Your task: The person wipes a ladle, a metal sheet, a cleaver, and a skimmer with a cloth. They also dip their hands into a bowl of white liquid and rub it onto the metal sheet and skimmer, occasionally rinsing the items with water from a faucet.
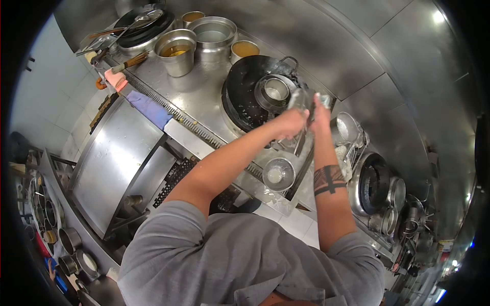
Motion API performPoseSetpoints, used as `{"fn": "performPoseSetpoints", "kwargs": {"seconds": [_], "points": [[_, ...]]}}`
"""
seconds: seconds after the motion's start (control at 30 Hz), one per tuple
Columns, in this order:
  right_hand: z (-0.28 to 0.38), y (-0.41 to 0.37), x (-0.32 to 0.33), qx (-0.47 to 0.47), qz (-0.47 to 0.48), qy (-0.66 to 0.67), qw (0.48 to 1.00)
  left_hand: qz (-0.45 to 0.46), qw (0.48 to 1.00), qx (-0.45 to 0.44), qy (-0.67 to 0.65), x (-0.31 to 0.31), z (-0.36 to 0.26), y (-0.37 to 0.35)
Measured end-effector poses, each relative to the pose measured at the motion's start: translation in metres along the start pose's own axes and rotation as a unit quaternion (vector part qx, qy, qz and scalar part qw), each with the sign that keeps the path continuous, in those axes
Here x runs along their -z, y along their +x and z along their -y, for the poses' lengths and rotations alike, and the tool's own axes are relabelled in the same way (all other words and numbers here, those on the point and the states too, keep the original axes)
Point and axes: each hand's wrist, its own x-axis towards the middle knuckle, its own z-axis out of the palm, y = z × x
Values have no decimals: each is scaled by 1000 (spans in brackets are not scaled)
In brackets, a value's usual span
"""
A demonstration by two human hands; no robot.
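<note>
Both my hands are raised at the right edge of a large black wok. My left hand is closed, with a blurred metallic object beside its fingers that I cannot make out. Close to its right, my right hand is closed around something small and whitish, also unclear. Inside the wok stand nested metal containers. White bits are scattered over the wok's dark surface. Below my hands, a metal bowl with something white in it sits at the counter's corner.
Metal pots and orange-filled containers line the counter's back. A second wok holds ladles at the far left. Pink and purple cloths lie along the front edge. More pans stand at right.
</note>
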Motion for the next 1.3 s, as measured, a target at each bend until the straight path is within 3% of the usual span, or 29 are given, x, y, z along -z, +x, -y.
{"fn": "performPoseSetpoints", "kwargs": {"seconds": [0.07, 0.1, 0.13, 0.2, 0.23, 0.3, 0.33, 0.4, 0.5, 0.57, 0.6, 0.67, 0.73, 0.8, 0.83, 0.87, 0.93, 0.97, 1.03, 1.07, 1.17, 1.2, 1.27, 1.3], "points": [[28, -23, -19, 159, -108, -65, 979, -42, 998, -12, 51, -14, 2, 0], [24, -18, -18, 222, -150, -140, 953, -93, 983, -119, 109, -19, 13, 12], [15, -22, -15, 223, -149, -144, 953, -142, 950, -224, 162, -22, 14, 16], [-10, -42, -8, 337, -77, -247, 905, -124, 957, -209, 157, -25, 3, 23], [-21, -59, -7, 338, -77, -250, 904, -135, 960, -200, 141, -28, -6, 23], [-40, -93, -11, 191, 87, -16, 978, -144, 963, -188, 126, -30, -14, 29], [-41, -96, -12, 191, 84, -16, 978, -100, 974, -164, 124, -30, -16, 34], [-43, -98, -10, 104, 129, 155, 974, -51, 982, -136, 121, -36, -19, 28], [-69, 0, 65, 76, 95, 172, 978, -9, 970, -99, 221, -46, -26, -3], [-14, -52, 48, 49, 72, 206, 975, -5, 917, -180, 357, -45, -10, 7], [9, -72, 41, 23, 54, 231, 971, -5, 916, -178, 360, -43, -12, 4], [-23, -47, 67, 46, 62, 259, 963, -30, 914, -191, 357, -37, -14, -1], [-41, -70, 77, -33, 99, 304, 947, -46, 908, -216, 355, -36, -4, 7], [-40, -86, 81, -61, 59, 325, 942, 4, 883, -212, 420, -37, -6, 10], [-44, -95, 89, -83, 19, 343, 935, -12, 877, -236, 418, -41, 1, 18], [-51, -95, 98, -87, -2, 350, 933, -11, 894, -227, 387, -44, 7, 27], [-53, -79, 112, -20, 11, 270, 962, -68, 889, -265, 366, -55, 18, 44], [-57, -76, 113, -16, 2, 279, 960, -55, 888, -267, 371, -66, 21, 51], [-69, -69, 103, 134, -172, 191, 957, -107, 915, -236, 310, -86, 23, 57], [-73, -68, 106, 135, -173, 197, 956, -105, 913, -236, 315, -94, 25, 61], [-84, -81, 104, 170, -232, -23, 957, -173, 928, -227, 238, -119, 29, 69], [-94, -66, 112, 168, -228, -17, 959, -177, 926, -226, 244, -125, 29, 67], [-127, -26, 137, 218, -232, -53, 946, -83, 956, -163, 229, -139, 33, 59], [-113, -23, 138, 275, -180, 110, 938, -86, 954, -162, 237, -146, 36, 53]]}}
